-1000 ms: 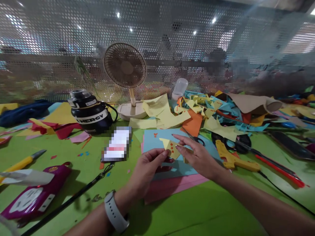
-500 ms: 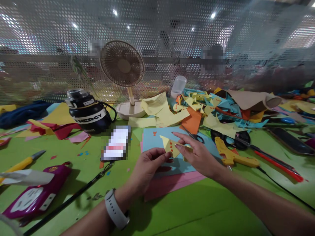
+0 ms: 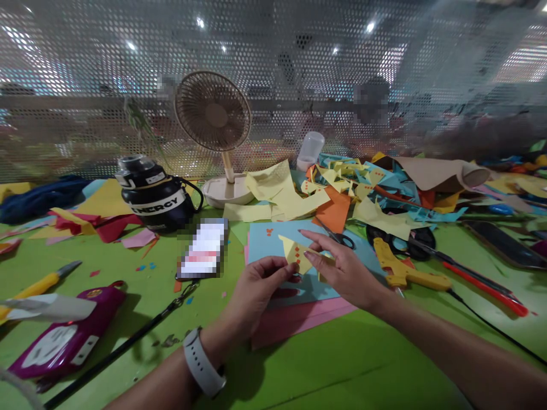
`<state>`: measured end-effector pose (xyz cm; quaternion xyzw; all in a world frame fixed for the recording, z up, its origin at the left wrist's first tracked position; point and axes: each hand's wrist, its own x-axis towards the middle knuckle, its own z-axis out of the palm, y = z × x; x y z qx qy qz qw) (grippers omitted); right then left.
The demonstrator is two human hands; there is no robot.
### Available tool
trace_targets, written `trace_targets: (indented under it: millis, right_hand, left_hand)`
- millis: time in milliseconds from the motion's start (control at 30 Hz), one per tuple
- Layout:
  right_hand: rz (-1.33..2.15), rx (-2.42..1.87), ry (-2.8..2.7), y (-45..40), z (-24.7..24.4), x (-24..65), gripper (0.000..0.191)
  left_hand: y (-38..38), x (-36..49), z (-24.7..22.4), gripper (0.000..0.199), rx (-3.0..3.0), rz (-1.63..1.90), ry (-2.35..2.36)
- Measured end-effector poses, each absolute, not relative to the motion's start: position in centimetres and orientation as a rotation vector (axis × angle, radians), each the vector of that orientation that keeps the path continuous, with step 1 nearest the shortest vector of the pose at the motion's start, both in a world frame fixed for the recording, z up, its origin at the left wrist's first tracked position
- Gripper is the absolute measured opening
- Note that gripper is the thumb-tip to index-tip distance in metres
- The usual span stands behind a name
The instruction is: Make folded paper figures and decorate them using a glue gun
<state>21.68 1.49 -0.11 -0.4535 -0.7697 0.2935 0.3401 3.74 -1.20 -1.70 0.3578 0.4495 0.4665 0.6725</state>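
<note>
Between my two hands is a small piece of yellow paper (image 3: pixel 304 263) with a row of orange diamond shapes on it. My left hand (image 3: pixel 265 280) pinches its lower left edge between thumb and fingers. My right hand (image 3: pixel 342 266) grips the paper's right side, thumb against its face, with the index finger stretched above. Under both hands lies a light blue sheet (image 3: pixel 265 244), which bears small orange bits near its top left corner. Pink sheets (image 3: pixel 294 327) show beneath it. A pair of scissors (image 3: pixel 344 240) rests just beyond my right hand, partly hidden.
A yellow glue gun (image 3: pixel 404 272) and a red-and-black tool (image 3: pixel 482 285) lie right. A phone (image 3: pixel 203 249), black bottle (image 3: pixel 156 199) and purple case (image 3: pixel 72 333) are left. Behind stand a fan (image 3: pixel 216 114) and a heap of cut paper (image 3: pixel 354 176) before a perforated screen.
Both hands keep nearly the same hold on the yellow paper. The whole view has shifted very slightly; nothing else has visibly moved.
</note>
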Motion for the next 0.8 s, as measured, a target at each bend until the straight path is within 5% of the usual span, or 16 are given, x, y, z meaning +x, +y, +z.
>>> trace_targets:
  millis: [800]
  right_hand:
    - [0.789, -1.12, -1.987, 1.31, -0.21, 21.49, 0.044]
  left_hand:
    - [-1.3, 3.78, -1.77, 0.025, 0.775, 1.092, 1.012]
